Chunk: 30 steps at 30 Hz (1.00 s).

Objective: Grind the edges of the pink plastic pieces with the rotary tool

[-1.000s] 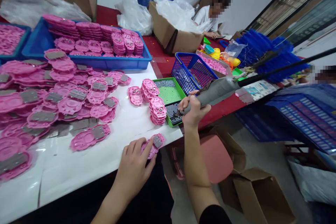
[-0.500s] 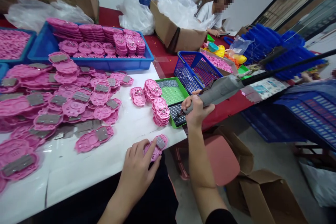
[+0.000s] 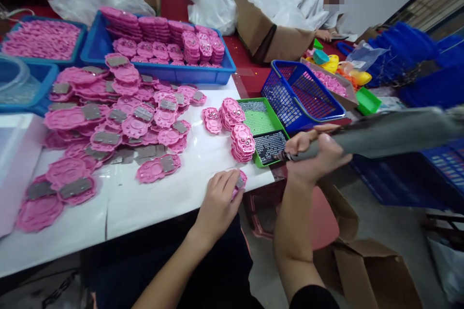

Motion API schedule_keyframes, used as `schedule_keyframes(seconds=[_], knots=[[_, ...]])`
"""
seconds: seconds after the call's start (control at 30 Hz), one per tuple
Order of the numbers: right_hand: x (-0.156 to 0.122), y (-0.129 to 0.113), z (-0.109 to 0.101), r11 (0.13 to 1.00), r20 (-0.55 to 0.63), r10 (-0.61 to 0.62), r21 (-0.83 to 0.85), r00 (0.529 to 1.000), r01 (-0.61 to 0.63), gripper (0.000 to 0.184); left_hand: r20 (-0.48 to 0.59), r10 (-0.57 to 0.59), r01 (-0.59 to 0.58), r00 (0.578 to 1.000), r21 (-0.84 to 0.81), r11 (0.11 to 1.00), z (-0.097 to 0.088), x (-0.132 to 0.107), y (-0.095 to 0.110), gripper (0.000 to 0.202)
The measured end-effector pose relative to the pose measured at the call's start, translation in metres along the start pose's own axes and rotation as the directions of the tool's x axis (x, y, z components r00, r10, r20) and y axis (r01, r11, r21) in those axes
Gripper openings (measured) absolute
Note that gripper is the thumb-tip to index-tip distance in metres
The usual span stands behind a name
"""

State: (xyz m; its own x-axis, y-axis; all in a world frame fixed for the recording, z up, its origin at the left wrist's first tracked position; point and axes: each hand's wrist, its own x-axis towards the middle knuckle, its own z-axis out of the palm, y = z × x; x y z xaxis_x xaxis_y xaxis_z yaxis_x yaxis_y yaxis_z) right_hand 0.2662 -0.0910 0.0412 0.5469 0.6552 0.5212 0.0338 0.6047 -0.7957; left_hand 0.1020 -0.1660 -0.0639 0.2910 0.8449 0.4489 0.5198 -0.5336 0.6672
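Observation:
My left hand (image 3: pixel 218 203) presses down on a pink plastic part (image 3: pixel 239 182) with a grey metal plate, at the front right corner of the white table (image 3: pixel 163 203). My right hand (image 3: pixel 314 154) grips a grey electric screwdriver (image 3: pixel 380 133), its tip pointing left over the dark screws in a green tray (image 3: pixel 266 142). Short stacks of pink parts (image 3: pixel 242 142) stand beside the tray. A large heap of pink parts with metal plates (image 3: pixel 119 120) covers the table's left half.
A blue bin (image 3: pixel 159 50) of stacked pink parts sits at the back, a blue basket (image 3: pixel 302 94) to the right of the tray. Cardboard boxes (image 3: pixel 366 270) lie on the floor by a pink stool (image 3: pixel 324 219). Another person (image 3: pixel 326 5) sits at the far end.
The view has swung left and down. My right hand with the screwdriver has come lower and nearer. My left hand now covers most of the pink part at the corner.

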Motion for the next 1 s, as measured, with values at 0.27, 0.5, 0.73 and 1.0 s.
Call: schedule_keyframes(seconds=[0.27, 0.5, 0.73, 1.0], knots=[[-0.067, -0.022, 0.015, 0.980, 0.335, 0.156, 0.068, 0.929, -0.189, 0.008, 0.049, -0.016, 0.021, 0.999, -0.112, 0.993, -0.006, 0.001, -0.002, 0.045], [-0.073, -0.010, 0.017, 0.974, 0.294, 0.212, 0.010, 0.932, -0.225, 0.007, 0.055, 0.013, -0.008, 0.998, -0.103, 0.995, -0.002, 0.000, -0.005, 0.046], [-0.077, -0.010, 0.016, 0.982, 0.362, 0.175, 0.010, 0.916, -0.191, 0.007, 0.074, 0.026, -0.018, 0.997, -0.112, 0.994, -0.005, 0.000, -0.006, 0.048], [-0.072, -0.003, 0.011, 0.963, 0.563, 0.157, 0.095, 0.811, -0.252, 0.011, 0.084, 0.008, 0.000, 0.996, -0.101, 0.995, -0.002, 0.000, -0.005, 0.045]])
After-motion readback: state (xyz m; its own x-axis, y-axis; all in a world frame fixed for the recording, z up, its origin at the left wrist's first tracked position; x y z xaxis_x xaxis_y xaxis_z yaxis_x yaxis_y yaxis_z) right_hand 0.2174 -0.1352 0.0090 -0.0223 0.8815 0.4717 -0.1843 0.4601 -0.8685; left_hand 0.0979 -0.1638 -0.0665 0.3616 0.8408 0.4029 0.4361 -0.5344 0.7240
